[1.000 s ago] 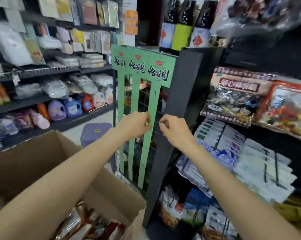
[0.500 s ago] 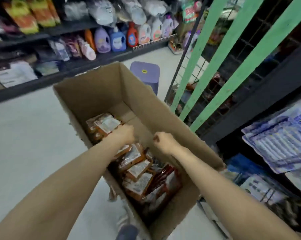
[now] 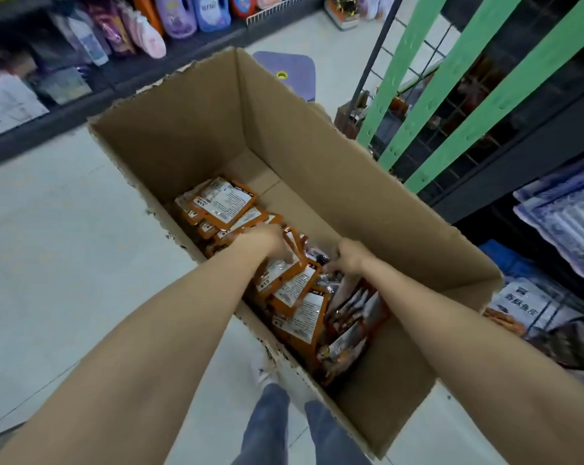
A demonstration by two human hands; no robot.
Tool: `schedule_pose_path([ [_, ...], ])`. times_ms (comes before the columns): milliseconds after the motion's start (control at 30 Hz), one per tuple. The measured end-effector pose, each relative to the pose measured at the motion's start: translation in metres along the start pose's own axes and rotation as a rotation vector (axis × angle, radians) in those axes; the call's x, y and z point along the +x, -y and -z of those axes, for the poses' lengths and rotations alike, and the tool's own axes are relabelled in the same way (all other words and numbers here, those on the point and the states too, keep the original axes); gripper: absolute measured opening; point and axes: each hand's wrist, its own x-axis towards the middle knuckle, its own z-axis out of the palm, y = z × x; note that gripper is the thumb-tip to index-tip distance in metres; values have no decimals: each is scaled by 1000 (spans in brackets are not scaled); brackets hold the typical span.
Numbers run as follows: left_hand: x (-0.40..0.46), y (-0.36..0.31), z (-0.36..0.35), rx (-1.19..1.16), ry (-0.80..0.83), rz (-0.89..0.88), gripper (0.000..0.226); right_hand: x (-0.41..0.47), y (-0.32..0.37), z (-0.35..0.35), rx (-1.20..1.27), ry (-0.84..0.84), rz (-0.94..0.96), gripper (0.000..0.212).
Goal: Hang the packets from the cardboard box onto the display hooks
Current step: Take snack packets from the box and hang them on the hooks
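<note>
Cardboard box [image 3: 368, 182] stands open on the pale floor [image 3: 49, 246], and everything else we place against it. Inside it, along its left wall and down towards its near end, lie the orange packets [image 3: 222, 204], stacked loosely with their white label sides up. Our left hand [image 3: 263, 241] is down in the box on that pile, its grip closed around one orange packet [image 3: 284, 263], fingers curled over its upper edge. Our right hand [image 3: 349, 255] is also inside the box, just right of the left one, over darker packets [image 3: 351, 310]; its fingers point away from us and we cannot tell whether its grip holds anything. Right of the box rises the display rack [image 3: 478, 105] with green strips over black wire mesh. Beyond the box's far end stands a purple stool [image 3: 287, 72].
</note>
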Motion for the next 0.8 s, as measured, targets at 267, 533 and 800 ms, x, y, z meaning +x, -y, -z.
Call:
schedule_pose_path([
  [267, -46, -27, 60, -605, -417, -352, 47, -67, 39, 74, -174, -641, 276, 22],
  [533, -130, -70, 157, -930, -526, -694, 36, -136, 37, 171, 265, -802, 442, 37],
  [800, -179, -157, 212, -595, -836, -730, 55, -222, -27, 235, 588, -692, 410, 12],
])
